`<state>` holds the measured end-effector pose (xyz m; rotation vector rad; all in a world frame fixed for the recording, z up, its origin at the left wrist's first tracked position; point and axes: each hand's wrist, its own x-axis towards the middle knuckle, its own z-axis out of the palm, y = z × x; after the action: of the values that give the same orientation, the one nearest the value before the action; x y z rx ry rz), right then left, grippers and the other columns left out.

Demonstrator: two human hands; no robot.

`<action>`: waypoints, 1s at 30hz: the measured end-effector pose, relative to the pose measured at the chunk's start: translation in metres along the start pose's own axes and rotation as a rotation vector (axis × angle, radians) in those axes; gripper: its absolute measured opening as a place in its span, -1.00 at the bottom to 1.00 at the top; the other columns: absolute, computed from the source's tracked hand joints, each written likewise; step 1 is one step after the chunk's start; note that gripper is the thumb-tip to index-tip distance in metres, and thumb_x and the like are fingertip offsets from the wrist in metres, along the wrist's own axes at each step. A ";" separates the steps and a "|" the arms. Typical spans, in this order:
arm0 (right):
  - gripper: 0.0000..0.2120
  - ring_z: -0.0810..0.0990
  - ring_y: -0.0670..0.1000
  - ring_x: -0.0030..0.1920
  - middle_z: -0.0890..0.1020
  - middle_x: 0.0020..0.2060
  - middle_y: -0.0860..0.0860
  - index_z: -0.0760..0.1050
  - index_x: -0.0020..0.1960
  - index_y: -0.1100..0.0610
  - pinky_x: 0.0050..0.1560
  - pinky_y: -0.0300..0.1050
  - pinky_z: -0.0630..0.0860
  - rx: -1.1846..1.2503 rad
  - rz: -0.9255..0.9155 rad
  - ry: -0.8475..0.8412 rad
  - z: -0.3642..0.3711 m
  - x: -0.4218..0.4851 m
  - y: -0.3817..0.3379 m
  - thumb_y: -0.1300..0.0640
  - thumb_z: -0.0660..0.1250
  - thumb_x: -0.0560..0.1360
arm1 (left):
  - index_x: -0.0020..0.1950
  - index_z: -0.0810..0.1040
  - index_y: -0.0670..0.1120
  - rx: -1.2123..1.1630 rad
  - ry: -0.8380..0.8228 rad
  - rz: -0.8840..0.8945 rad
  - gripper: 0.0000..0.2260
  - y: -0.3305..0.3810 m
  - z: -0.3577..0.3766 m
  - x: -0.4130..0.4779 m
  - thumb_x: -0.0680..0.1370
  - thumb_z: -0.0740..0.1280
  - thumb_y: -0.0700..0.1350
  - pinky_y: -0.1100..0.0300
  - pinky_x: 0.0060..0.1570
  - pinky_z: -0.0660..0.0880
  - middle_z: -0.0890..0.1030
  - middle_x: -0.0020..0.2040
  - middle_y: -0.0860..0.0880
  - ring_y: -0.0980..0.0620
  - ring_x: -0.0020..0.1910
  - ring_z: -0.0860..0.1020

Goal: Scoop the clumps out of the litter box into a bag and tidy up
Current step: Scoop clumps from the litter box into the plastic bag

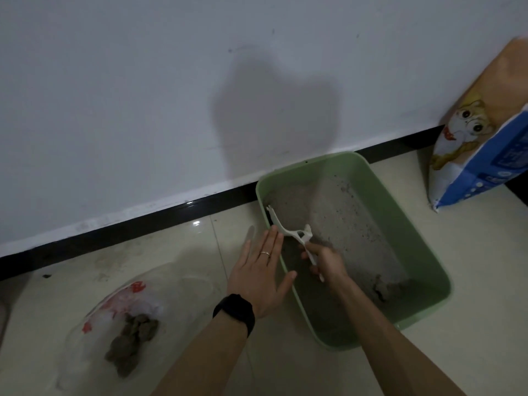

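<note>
Over the left side of the litter box, from my remote seat, I see the right hand [325, 262] curled round the handle of the white scoop [288, 231]. The scoop's head reaches away toward the far-left corner; I cannot tell whether it touches the litter [343, 218]. Just beside it is the left hand [261, 270], spread flat with the fingers straight and close together. It lies along the box's left rim with the thumb pointing into the box and holds nothing. A ring [265, 253] shows on one finger and a black watch [234, 311] sits on the wrist. Around both hands is the pale green litter box [411, 224], standing on the floor [471, 281] with its far end close to the black skirting [143, 227]. Grey litter covers its bottom, and a dark clump [384, 290] lies in the near-right corner. Well apart on the left, a clear plastic bag [137, 304] with red print lies open on the floor tiles, a heap of clumps [131, 338] inside it. On the far right, a blue and orange sack [471, 155] with a cartoon animal printed on it leans against the white wall [143, 110]. On that wall, above the box, falls a broad shadow [274, 115].
</note>
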<state>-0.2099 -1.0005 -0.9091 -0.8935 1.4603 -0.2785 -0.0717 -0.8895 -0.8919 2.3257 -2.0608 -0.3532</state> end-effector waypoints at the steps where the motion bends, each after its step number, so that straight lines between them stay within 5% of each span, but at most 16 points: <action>1: -0.79 0.53 0.00 -0.21 0.64 -0.14 0.07 0.63 -0.02 0.10 -0.24 -0.11 0.44 -0.040 -0.030 0.034 -0.003 -0.002 0.003 0.04 0.25 0.60 | 0.60 0.06 -0.13 -0.013 -0.007 -0.004 -0.30 -0.001 0.000 0.000 0.62 -0.16 0.31 -0.06 0.48 -0.04 0.03 0.60 -0.09 -0.05 0.57 -0.02; 5: -0.73 0.61 0.05 -0.25 0.68 -0.24 0.03 0.66 0.08 -0.01 -0.20 -0.14 0.49 -0.601 -0.245 0.301 -0.029 -0.019 0.000 -0.10 0.24 0.59 | 0.58 -0.31 -0.07 -0.029 -0.026 -0.004 -0.28 -0.001 -0.001 -0.002 0.55 -0.31 0.34 -0.03 0.53 -0.25 -0.33 0.57 -0.02 0.03 0.55 -0.32; 8: -0.70 0.55 0.01 -0.34 0.55 -0.38 -0.03 0.59 0.06 -0.07 -0.21 -0.16 0.50 -1.115 -0.310 0.516 -0.049 -0.046 -0.018 -0.17 0.14 0.60 | 0.57 -0.36 -0.05 -0.036 -0.045 -0.004 -0.26 0.000 -0.003 -0.003 0.49 -0.36 0.34 -0.01 0.53 -0.28 -0.40 0.55 0.01 0.06 0.53 -0.36; 13: -0.77 0.36 -0.01 -0.42 0.40 -0.37 -0.07 0.54 0.08 -0.04 -0.25 -0.17 0.31 -1.481 -0.379 0.566 -0.059 -0.078 -0.049 -0.04 0.12 0.64 | 0.56 -0.37 -0.05 -0.053 -0.040 0.003 -0.27 -0.001 0.001 -0.003 0.52 -0.35 0.35 0.00 0.50 -0.31 -0.40 0.55 0.01 0.06 0.53 -0.38; 18: -0.79 0.35 -0.05 -0.47 0.41 -0.33 -0.09 0.53 0.13 -0.03 -0.36 -0.20 0.32 -1.397 -0.591 0.598 -0.048 -0.071 -0.053 -0.01 0.15 0.63 | 0.59 -0.23 -0.09 -0.046 -0.018 0.002 -0.24 -0.001 0.003 -0.002 0.52 -0.40 0.36 -0.02 0.49 -0.26 -0.26 0.59 -0.03 0.01 0.54 -0.32; 21: -0.73 0.52 0.00 -0.39 0.45 -0.34 -0.08 0.55 0.12 -0.04 -0.32 -0.13 0.55 -1.304 -0.657 0.499 -0.034 -0.049 -0.051 -0.09 0.13 0.63 | 0.59 -0.27 -0.09 -0.031 -0.027 0.003 -0.23 0.001 0.000 -0.002 0.50 -0.43 0.35 -0.03 0.50 -0.29 -0.29 0.58 -0.03 0.02 0.50 -0.41; 25: -0.78 0.51 0.04 -0.31 0.55 -0.21 -0.04 0.56 0.07 -0.04 -0.26 -0.15 0.43 -1.316 -0.672 0.439 -0.011 -0.027 -0.048 -0.02 0.14 0.62 | 0.60 -0.12 -0.12 -0.015 0.001 0.002 -0.25 0.001 0.002 -0.001 0.57 -0.35 0.33 -0.05 0.50 -0.20 -0.14 0.60 -0.06 -0.03 0.54 -0.29; 30: -0.75 0.52 -0.07 -0.37 0.56 -0.33 -0.05 0.57 0.05 -0.04 -0.36 -0.19 0.45 -1.151 -0.590 0.177 0.005 -0.002 -0.035 0.00 0.12 0.62 | 0.61 -0.08 -0.12 -0.029 0.019 0.003 -0.29 0.000 0.008 0.000 0.60 -0.23 0.31 -0.06 0.49 -0.13 -0.10 0.61 -0.05 -0.02 0.58 -0.17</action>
<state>-0.1936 -1.0206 -0.8850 -2.2838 1.4431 0.1014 -0.0730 -0.8882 -0.8994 2.2996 -2.0368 -0.3570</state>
